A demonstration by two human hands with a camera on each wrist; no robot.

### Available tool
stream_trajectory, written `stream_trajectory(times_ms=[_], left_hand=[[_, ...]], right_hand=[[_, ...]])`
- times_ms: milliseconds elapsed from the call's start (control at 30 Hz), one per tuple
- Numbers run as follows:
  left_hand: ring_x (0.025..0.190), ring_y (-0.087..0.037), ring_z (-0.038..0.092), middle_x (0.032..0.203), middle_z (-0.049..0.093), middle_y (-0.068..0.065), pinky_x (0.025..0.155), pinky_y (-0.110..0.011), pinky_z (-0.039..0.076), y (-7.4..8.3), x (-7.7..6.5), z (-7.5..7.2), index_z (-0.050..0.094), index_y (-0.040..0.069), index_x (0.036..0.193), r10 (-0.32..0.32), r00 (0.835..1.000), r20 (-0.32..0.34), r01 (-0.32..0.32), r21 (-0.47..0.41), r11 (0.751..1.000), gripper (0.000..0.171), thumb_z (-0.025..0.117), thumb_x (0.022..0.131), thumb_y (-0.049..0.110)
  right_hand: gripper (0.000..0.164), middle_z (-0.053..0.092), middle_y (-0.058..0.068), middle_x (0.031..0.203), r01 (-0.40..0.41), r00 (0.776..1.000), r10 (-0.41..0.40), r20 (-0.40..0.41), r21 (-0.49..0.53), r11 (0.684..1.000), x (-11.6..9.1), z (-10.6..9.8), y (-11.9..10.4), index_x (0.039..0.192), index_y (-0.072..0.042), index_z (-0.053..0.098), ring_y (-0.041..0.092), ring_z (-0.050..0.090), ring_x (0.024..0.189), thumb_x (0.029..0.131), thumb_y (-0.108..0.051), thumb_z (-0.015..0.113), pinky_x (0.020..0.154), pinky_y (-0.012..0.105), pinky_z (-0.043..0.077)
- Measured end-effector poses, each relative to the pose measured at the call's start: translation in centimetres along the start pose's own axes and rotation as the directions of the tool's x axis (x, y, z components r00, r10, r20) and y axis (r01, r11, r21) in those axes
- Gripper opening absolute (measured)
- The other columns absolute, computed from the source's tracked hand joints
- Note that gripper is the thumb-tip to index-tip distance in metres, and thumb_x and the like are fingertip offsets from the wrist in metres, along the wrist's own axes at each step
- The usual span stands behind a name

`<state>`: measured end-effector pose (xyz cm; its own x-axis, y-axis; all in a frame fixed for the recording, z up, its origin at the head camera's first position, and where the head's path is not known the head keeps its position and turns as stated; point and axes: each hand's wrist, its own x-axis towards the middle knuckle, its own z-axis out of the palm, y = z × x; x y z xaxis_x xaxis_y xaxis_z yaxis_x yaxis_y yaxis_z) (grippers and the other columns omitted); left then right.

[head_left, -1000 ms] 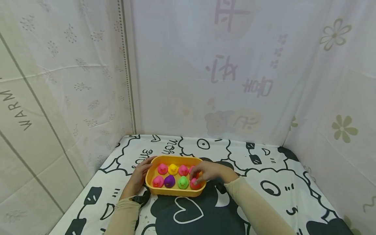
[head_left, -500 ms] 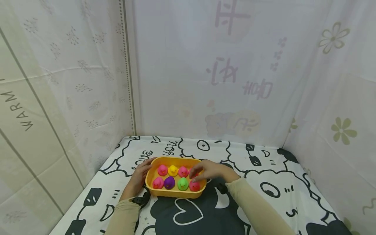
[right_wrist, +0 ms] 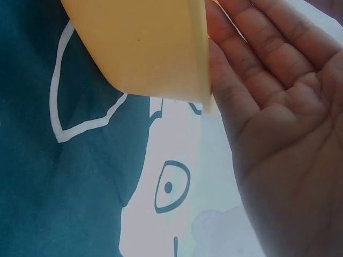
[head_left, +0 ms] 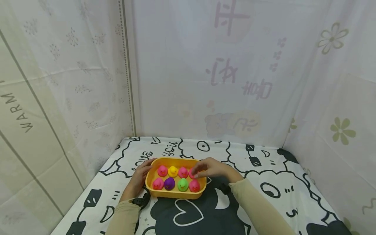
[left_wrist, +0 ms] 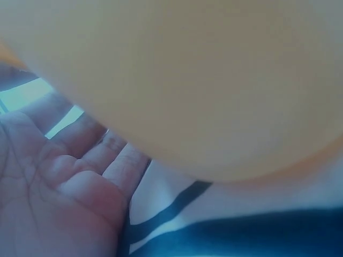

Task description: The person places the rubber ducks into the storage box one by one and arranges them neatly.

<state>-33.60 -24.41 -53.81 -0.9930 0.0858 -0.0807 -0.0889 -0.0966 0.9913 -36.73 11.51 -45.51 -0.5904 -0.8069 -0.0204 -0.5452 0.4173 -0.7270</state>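
A yellow tray (head_left: 176, 195) stands on the cloth, holding two rows of toy ducks. Its back row has a pink duck (head_left: 163, 171), a yellow duck (head_left: 173, 171), another pink duck (head_left: 183, 172) and a partly covered pink duck (head_left: 191, 174). In front are a pink duck (head_left: 158, 183), a purple duck (head_left: 169, 183), a green duck (head_left: 183, 184) and a pink duck (head_left: 194, 185). My left hand (head_left: 140, 178) rests against the tray's left end, fingers stretched along its wall. My right hand (head_left: 213, 169) reaches over the right rim, fingers and thumb at the covered back duck; its fingertips are hidden in the right wrist view.
A white cloth (head_left: 282, 209) with black cartoon drawings covers the table. Pale printed curtains (head_left: 182, 65) enclose it at the back and on both sides. A black band (head_left: 142, 199) circles the left wrist.
My right hand has let go of the front right pink duck and moved back to the back right one. The left hand stays at the tray's left end.
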Motion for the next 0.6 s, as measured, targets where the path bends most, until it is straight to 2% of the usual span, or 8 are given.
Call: stream_trajectory(times_ms=[133,300,333,433,500,533,600], left_hand=[[0.138,-0.032,0.044,0.154,0.044,-0.01,0.114,-0.048,0.035,0.1,-0.2,0.1,0.048,0.016,0.149,-0.001,1.0,-0.006,0.001,-0.004,1.0,0.051,0.047,0.098,0.025],[0.137,-0.032,0.046,0.153,0.044,-0.015,0.11,-0.043,0.041,0.8,-0.4,0.3,0.043,0.012,0.152,-0.01,1.0,0.002,0.01,0.043,0.999,0.051,0.042,0.104,0.03],[0.135,-0.033,0.047,0.152,0.044,-0.017,0.11,-0.042,0.042,1.1,-0.4,0.2,0.041,0.011,0.153,-0.01,1.0,0.01,0.009,0.063,0.998,0.052,0.041,0.105,0.031],[0.135,-0.037,0.046,0.15,0.045,-0.021,0.112,-0.046,0.04,2.3,-0.7,-0.1,0.038,0.006,0.153,0.022,0.999,0.031,-0.029,0.211,0.977,0.054,0.04,0.108,0.034],[0.135,-0.039,0.045,0.15,0.046,-0.022,0.112,-0.052,0.038,3.5,-1.1,-0.6,0.037,0.005,0.153,0.052,0.998,0.026,-0.058,0.354,0.933,0.056,0.041,0.107,0.038],[0.136,-0.04,0.045,0.15,0.046,-0.022,0.111,-0.054,0.038,4.1,-1.3,-0.9,0.038,0.006,0.153,0.067,0.998,0.018,-0.068,0.432,0.899,0.058,0.041,0.107,0.041],[0.138,-0.041,0.042,0.151,0.045,-0.021,0.111,-0.059,0.036,5.2,-1.9,-1.4,0.038,0.008,0.153,0.098,0.995,0.005,-0.083,0.585,0.807,0.061,0.043,0.106,0.046]], right_hand=[[0.026,0.073,-0.005,0.11,0.019,0.998,-0.019,-0.055,0.006,1.0,-0.4,0.0,0.4,0.113,-0.014,0.074,0.015,0.066,0.109,0.09,-0.026,0.075,0.098,0.042,0.053],[0.035,0.07,0.002,0.121,0.032,0.987,-0.031,-0.157,0.008,0.999,-1.4,0.3,1.5,0.122,-0.012,0.07,0.03,0.062,0.118,0.093,-0.03,0.072,0.103,0.051,0.048],[0.036,0.069,0.004,0.123,0.039,0.983,-0.035,-0.18,0.02,0.999,-1.7,0.2,1.7,0.124,-0.01,0.069,0.033,0.061,0.119,0.093,-0.029,0.071,0.104,0.053,0.047],[0.037,0.066,0.007,0.129,0.049,0.968,-0.039,-0.246,0.038,0.998,-2.6,0.0,2.4,0.128,-0.008,0.066,0.036,0.06,0.121,0.095,-0.024,0.07,0.104,0.058,0.044],[0.037,0.064,0.008,0.132,0.045,0.958,-0.036,-0.283,0.027,0.999,-3.1,-0.3,2.8,0.13,-0.009,0.065,0.037,0.058,0.124,0.095,-0.022,0.069,0.105,0.06,0.042],[0.038,0.064,0.007,0.133,0.033,0.953,-0.028,-0.301,0.012,0.999,-3.3,-0.5,2.9,0.131,-0.012,0.064,0.035,0.057,0.126,0.096,-0.023,0.069,0.107,0.06,0.041],[0.041,0.061,0.004,0.137,-0.009,0.941,-0.009,-0.337,-0.052,0.999,-3.7,-0.8,3.3,0.134,-0.016,0.063,0.032,0.054,0.13,0.096,-0.03,0.068,0.107,0.059,0.041]])
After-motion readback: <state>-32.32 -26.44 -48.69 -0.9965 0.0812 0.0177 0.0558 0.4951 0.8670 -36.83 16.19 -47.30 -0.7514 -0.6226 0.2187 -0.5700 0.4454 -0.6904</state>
